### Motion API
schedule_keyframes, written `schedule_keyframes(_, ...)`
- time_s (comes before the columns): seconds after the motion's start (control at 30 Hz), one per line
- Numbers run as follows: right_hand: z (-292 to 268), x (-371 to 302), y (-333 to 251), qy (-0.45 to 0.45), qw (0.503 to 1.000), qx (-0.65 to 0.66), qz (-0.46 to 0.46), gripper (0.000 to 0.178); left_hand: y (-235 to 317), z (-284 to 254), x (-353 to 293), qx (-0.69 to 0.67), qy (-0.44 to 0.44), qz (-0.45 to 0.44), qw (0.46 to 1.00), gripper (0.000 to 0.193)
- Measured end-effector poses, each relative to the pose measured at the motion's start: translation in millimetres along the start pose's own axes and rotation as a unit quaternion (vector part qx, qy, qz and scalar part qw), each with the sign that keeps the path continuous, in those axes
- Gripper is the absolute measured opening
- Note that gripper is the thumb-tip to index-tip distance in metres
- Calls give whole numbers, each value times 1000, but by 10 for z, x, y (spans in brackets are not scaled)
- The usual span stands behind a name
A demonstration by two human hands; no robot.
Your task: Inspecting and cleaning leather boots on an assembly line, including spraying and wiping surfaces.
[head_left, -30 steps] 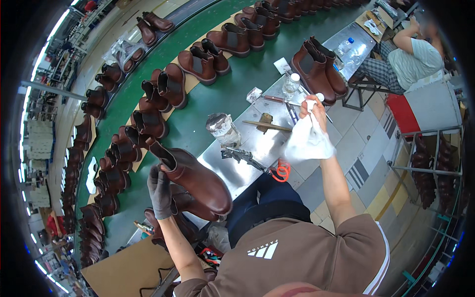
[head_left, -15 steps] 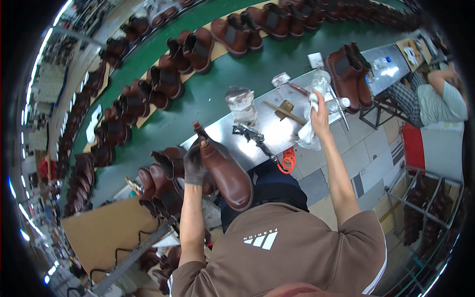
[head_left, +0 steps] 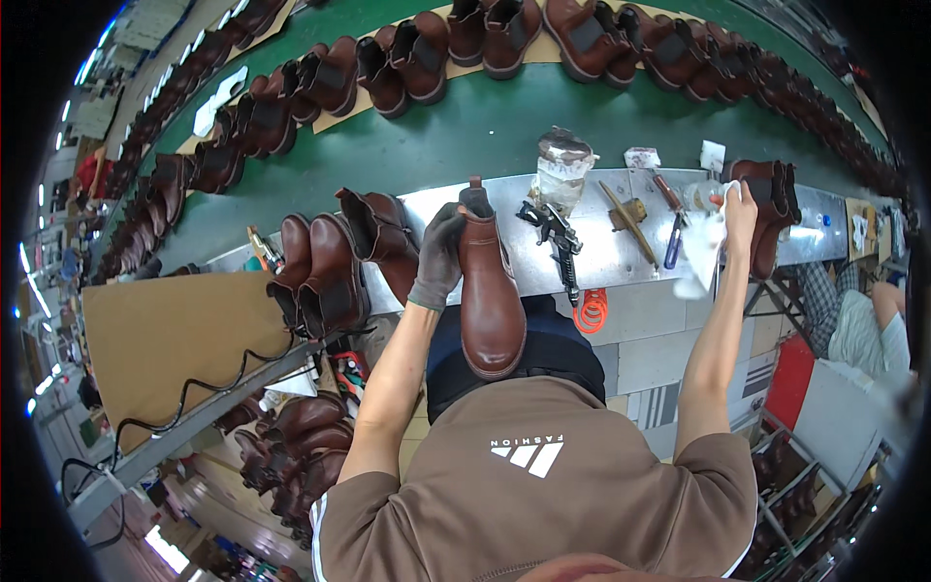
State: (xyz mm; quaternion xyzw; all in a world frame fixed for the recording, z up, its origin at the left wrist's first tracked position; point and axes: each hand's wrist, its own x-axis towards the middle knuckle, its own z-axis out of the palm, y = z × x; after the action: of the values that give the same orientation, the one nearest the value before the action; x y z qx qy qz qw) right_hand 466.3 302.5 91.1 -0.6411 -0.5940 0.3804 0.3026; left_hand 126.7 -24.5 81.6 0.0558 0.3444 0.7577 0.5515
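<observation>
My left hand, in a dark grey glove, is closed around the upper of a brown leather boot. The boot hangs in front of my waist, toe toward me, at the near edge of the metal bench. Held out to the right, my bare right hand is closed on a white cloth that droops below the fingers. Beside that hand are a clear plastic container and a tool with a blue handle. A pair of brown boots stands just beyond it.
On the bench lie a black spray gun with an orange coiled hose, a wrapped jar and a wooden stick. More boots stand left. Boot rows line a green conveyor. Cardboard lies left; a person sits right.
The view has turned, so the bench lies more level. My right hand still grips the cloth beside the plastic container. The boot in my left hand now points more straight down toward me.
</observation>
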Motion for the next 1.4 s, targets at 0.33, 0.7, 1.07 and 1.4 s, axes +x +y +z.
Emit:
schedule_keyframes(0.33,1620,-2022,-1337,-486,849,11,-206,27,-84,71,3,94,103,87,986,3)
schedule_keyframes(0.7,1734,-1865,-1505,-532,809,-86,-235,29,-105,128,45,191,98,100,972,9)
schedule_keyframes(1.07,1718,-1864,-1526,-529,801,-124,-249,28,-108,141,67,220,98,95,966,9)
schedule_keyframes(1.4,1734,-1809,-1515,-542,797,-125,-235,27,-86,154,76,202,97,82,971,12)
